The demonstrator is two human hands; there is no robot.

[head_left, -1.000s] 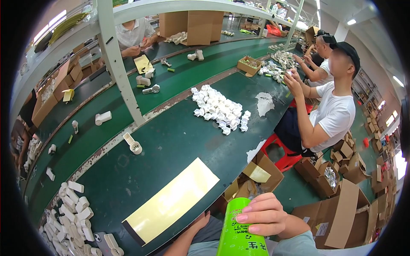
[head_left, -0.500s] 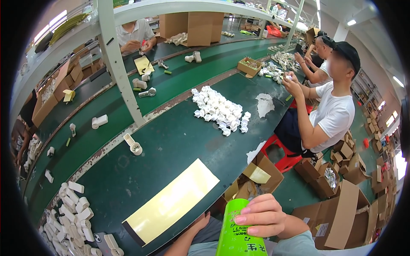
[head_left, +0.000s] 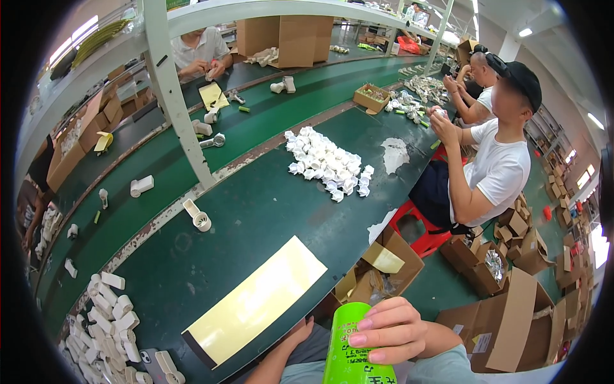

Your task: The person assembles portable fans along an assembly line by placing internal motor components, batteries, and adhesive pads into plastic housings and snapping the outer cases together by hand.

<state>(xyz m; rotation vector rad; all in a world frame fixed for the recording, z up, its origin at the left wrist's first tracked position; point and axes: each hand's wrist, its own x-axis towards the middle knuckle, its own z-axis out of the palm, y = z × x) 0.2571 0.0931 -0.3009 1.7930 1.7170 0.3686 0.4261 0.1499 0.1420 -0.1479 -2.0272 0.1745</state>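
My right hand (head_left: 393, 329) is closed around a bright green cylindrical container (head_left: 357, 342) with dark print, held in front of my body beside the table edge. The container's lower end runs out of the picture. My left hand (head_left: 300, 331) rests low by the table's front edge; its fingers are mostly hidden. On the green tabletop in front of me lies a pale yellow glossy sheet (head_left: 256, 301) with a dark strip at one end. Beyond it sits a white plastic piece (head_left: 197, 216) with a handle and a round ribbed opening. Farther off is a heap of small white plastic parts (head_left: 326, 163).
White plastic housings (head_left: 109, 320) pile up at the left, beside a phone (head_left: 152, 361). A green conveyor belt (head_left: 163, 163) carries scattered parts behind a metal post (head_left: 179, 96). Co-workers, one in a black cap (head_left: 492, 166), sit along the table. Cardboard boxes (head_left: 492, 320) stand at right.
Parts on the conveyor have shifted slightly toward the left and nearer. My right hand and the green container have dropped a little. The nearest co-worker's hands have shifted slightly.
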